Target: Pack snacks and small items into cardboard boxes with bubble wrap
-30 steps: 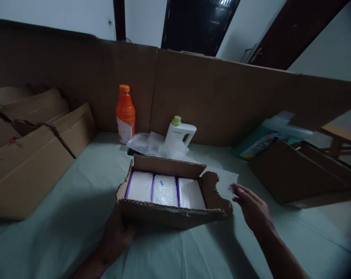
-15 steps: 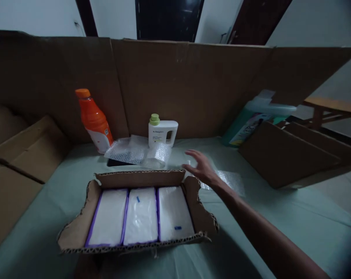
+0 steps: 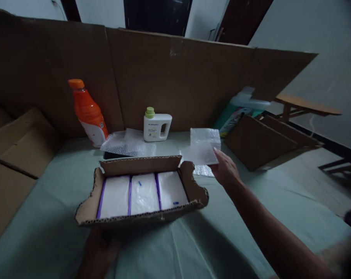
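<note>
My right hand [image 3: 226, 168] pinches the edge of a small bubble wrap piece [image 3: 205, 145], raised above the table to the right of an open cardboard box [image 3: 140, 166]. Three white packs with purple edges, among them the middle pack [image 3: 144, 193], lie side by side in the box. Its rim is roughly torn. Beneath the box's front left side, my left hand [image 3: 98, 248] holds it from below; the fingers are blurred and partly hidden. Another bubble wrap piece [image 3: 203, 170] lies on the table under the raised one.
Behind the box are bubble wrap sheets [image 3: 126, 141] over a dark flat object, an orange bottle [image 3: 88, 110] and a white jug [image 3: 156, 128]. A teal jug [image 3: 236, 112] leans behind a cardboard box [image 3: 262, 141] at right. A cardboard wall [image 3: 175, 77] closes the back.
My right hand has closed on a bubble wrap piece and lifted it, where before it was reaching with fingers apart. The cardboard box has shifted and tilted slightly. The view has turned rightward.
</note>
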The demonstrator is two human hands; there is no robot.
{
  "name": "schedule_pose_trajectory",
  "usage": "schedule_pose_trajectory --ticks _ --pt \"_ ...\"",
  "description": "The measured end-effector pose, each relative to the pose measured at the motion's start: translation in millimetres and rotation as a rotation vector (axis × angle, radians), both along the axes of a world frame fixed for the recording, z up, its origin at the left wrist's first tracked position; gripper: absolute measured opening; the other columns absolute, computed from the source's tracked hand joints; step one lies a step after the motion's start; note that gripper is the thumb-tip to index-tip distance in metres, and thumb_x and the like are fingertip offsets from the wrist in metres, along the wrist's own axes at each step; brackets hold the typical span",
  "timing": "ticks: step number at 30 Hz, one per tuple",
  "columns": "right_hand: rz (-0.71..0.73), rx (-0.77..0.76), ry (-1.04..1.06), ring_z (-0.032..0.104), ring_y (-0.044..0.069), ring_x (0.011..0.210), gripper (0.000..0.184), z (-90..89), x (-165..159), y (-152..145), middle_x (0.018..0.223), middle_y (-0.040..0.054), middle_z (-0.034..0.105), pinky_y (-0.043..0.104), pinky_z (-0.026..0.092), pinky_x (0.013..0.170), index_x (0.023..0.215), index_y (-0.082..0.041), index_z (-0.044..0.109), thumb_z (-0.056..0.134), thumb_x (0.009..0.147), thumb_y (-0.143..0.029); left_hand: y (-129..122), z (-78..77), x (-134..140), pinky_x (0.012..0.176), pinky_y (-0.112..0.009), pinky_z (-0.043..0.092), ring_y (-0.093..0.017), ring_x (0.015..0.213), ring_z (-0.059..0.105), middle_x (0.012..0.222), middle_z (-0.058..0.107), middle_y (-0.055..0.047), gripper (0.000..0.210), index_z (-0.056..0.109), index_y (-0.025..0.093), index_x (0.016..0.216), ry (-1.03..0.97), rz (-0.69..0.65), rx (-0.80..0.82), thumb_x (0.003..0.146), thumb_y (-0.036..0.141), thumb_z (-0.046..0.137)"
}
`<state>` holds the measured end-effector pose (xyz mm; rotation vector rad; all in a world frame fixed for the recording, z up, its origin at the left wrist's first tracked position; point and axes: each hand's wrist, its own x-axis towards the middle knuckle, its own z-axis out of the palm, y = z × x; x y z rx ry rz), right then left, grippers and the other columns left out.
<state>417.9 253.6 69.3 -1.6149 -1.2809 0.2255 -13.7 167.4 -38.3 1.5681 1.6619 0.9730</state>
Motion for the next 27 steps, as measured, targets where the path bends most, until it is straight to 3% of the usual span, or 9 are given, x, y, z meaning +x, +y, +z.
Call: schedule_pose_trajectory --ticks 4,7,9,11,14,16,20,23,27 --pt "-0.155 0.060 0.088 0.067 0.028 0.104 0.052 -22.2 -23 -76 0.106 0.0106 0.075 0.043 0.051 0.093 0.106 -0.017 0.074 0.054 0.091 -0.063 5 10.7 -2 0.099 -0.046 0.056 -0.035 0.114 0.068 0.115 0.072 -0.014 0.056 0.056 0.015 0.120 -0.096 -0.005 0.024 0.071 0.041 0.066" --pt "0.047 -0.025 0.270 0.065 0.028 0.111 0.049 -44.6 -62 -95 0.110 0.0090 0.075 0.040 0.050 0.097 0.107 -0.020 0.075 0.061 0.088 -0.063 5 16.9 1 0.096 -0.044 0.058 -0.034 0.115 0.068 0.116 0.073 -0.013 0.062 0.055 0.016 0.124 -0.144 0.023 0.012 0.071 0.043 0.068" --pt "0.240 -0.106 0.410 0.066 0.026 0.104 0.047 -51.8 -88 -92 0.106 0.0069 0.075 0.035 0.052 0.092 0.104 -0.020 0.075 0.058 0.092 -0.062 9 21.1 6 0.096 -0.044 0.058 -0.034 0.114 0.069 0.116 0.073 -0.013 0.060 0.056 0.017 0.122 -0.155 0.004 0.004 0.071 0.045 0.068" --pt "0.342 -0.132 0.506 0.066 0.022 0.092 0.048 -51.5 -110 -83 0.097 0.0046 0.074 0.030 0.053 0.082 0.101 -0.020 0.074 0.053 0.095 -0.062 16 26.1 13 0.099 -0.047 0.055 -0.035 0.113 0.069 0.114 0.073 -0.014 0.059 0.057 0.017 0.118 -0.142 -0.008 0.006 0.069 0.046 0.069" --pt "0.382 -0.134 0.572 0.063 0.019 0.082 0.050 -43.6 -123 -70 0.087 0.0033 0.072 0.027 0.051 0.072 0.096 -0.019 0.072 0.055 0.092 -0.066 32 33.1 20 0.104 -0.050 0.051 -0.036 0.114 0.067 0.114 0.072 -0.015 0.062 0.057 0.015 0.118 -0.099 -0.014 0.037 0.067 0.046 0.069" --pt "0.361 -0.138 0.595 0.064 0.018 0.082 0.050 -36.2 -114 -72 0.088 0.0043 0.072 0.027 0.051 0.074 0.094 -0.019 0.072 0.060 0.088 -0.067 37 37.3 19 0.106 -0.049 0.049 -0.034 0.117 0.066 0.120 0.070 -0.016 0.065 0.054 0.015 0.126 -0.085 -0.027 0.065 0.070 0.044 0.068" --pt "0.281 -0.231 0.544 0.068 0.019 0.081 0.046 -12.4 -70 -117 0.085 0.0064 0.074 0.031 0.052 0.078 0.103 -0.017 0.073 0.062 0.090 -0.060 5 49.5 8 0.116 -0.052 0.040 -0.033 0.134 0.054 0.143 0.058 -0.016 0.071 0.044 0.019 0.145 -0.051 0.050 0.160 0.081 0.040 0.064" --pt "0.484 -0.465 0.424 0.067 0.018 0.076 0.042 10.1 -56 -161 0.081 0.0059 0.073 0.029 0.051 0.072 0.103 -0.016 0.073 0.059 0.094 -0.055 -43 56.5 9 0.120 -0.058 0.031 -0.035 0.142 0.046 0.150 0.053 -0.013 0.072 0.042 0.025 0.150 -0.046 0.041 0.198 0.085 0.043 0.067" --pt "0.901 -0.686 0.081 0.051 0.010 0.060 0.038 31.7 -94 -173 0.067 -0.0008 0.060 0.023 0.038 0.058 0.080 -0.017 0.066 0.052 0.100 -0.046 -80 62.3 34 0.115 -0.050 0.040 -0.033 0.137 0.051 0.150 0.053 -0.013 0.089 0.032 0.026 0.156 -0.268 -0.255 0.195 0.080 0.044 0.074"
